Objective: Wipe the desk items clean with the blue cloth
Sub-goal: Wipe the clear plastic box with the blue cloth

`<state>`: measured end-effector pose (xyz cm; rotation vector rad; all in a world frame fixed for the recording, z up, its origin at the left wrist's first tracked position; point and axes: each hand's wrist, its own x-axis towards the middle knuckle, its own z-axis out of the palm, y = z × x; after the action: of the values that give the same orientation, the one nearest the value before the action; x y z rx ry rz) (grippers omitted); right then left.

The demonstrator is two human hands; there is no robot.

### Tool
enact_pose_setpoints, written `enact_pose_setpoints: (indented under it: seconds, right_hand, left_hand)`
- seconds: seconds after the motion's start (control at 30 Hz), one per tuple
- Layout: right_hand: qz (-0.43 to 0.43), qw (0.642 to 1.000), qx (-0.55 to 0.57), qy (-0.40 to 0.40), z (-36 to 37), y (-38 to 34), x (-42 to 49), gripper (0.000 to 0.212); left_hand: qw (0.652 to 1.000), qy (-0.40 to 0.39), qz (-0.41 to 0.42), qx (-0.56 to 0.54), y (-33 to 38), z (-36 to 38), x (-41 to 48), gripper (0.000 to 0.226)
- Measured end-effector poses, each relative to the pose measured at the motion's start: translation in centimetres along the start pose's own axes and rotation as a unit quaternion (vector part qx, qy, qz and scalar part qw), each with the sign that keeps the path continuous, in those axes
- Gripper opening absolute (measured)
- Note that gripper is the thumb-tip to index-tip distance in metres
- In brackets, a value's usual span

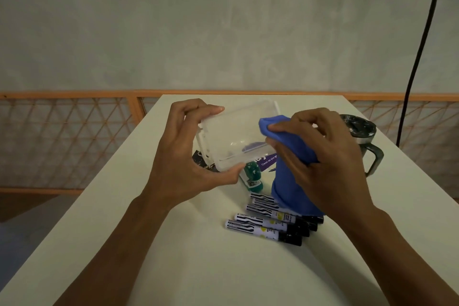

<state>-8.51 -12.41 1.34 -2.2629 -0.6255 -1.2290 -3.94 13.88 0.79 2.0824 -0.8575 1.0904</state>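
Note:
My left hand [183, 154] grips a clear plastic container [236, 134] by its left end and holds it tilted above the white desk [173, 256]. My right hand [323, 156] holds the blue cloth [290, 171], bunched, and presses its top end against the container's right side. The rest of the cloth hangs down toward the desk. Under the hands lie several black-and-white markers [268, 221] side by side and a small green stapler [253, 176].
A dark mug with a handle [365, 141] stands at the right behind my right hand. A purple printed packet [267, 159] and a dark object [200, 158] lie under the container. A black cable [419, 45] hangs at the right. An orange lattice railing [69, 131] runs behind the desk.

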Motion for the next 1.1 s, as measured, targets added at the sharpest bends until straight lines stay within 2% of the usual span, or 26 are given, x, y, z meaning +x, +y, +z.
enact_pose_setpoints:
  seconds: [0.1, 0.23, 0.3, 0.4, 0.47, 0.63, 0.93, 1.1]
  right_hand:
    - [0.04, 0.997, 0.018, -0.061, 0.5, 0.3, -0.3, 0.034]
    - [0.069, 0.985, -0.015, -0.154, 1.3, 0.7, -1.1, 0.042]
    - [0.064, 0.988, -0.023, -0.137, 1.6, 0.5, -1.2, 0.043]
    - [0.039, 0.997, -0.044, -0.049, 1.6, -0.2, -0.9, 0.041]
    - [0.017, 0.998, -0.062, -0.021, 1.6, -0.9, -0.7, 0.04]
    - [-0.011, 0.999, -0.052, -0.007, 2.5, -1.4, -0.8, 0.038]
    - [-0.055, 0.997, -0.057, 0.007, 3.8, -0.8, -0.8, 0.036]
    - [-0.068, 0.996, -0.049, -0.029, 4.1, -1.5, -0.4, 0.03]
  left_hand:
    - [0.999, 0.019, 0.022, 0.034, 0.1, -0.2, 0.1, 0.098]
    - [0.998, -0.006, 0.034, 0.047, -0.2, -0.1, 0.0, 0.096]
    - [0.998, -0.023, 0.034, 0.041, -0.3, 0.0, 0.0, 0.096]
    - [0.998, -0.025, 0.036, 0.035, 0.1, -0.1, 0.2, 0.096]
    - [0.998, -0.03, 0.045, 0.032, 0.7, -0.1, 0.3, 0.096]
    - [0.996, -0.039, 0.074, 0.028, 2.0, 0.2, 0.2, 0.091]
    - [0.996, -0.054, 0.067, 0.019, 2.3, 0.4, 0.1, 0.088]
    - [0.996, -0.074, 0.047, 0.005, 2.3, 0.6, -0.1, 0.093]
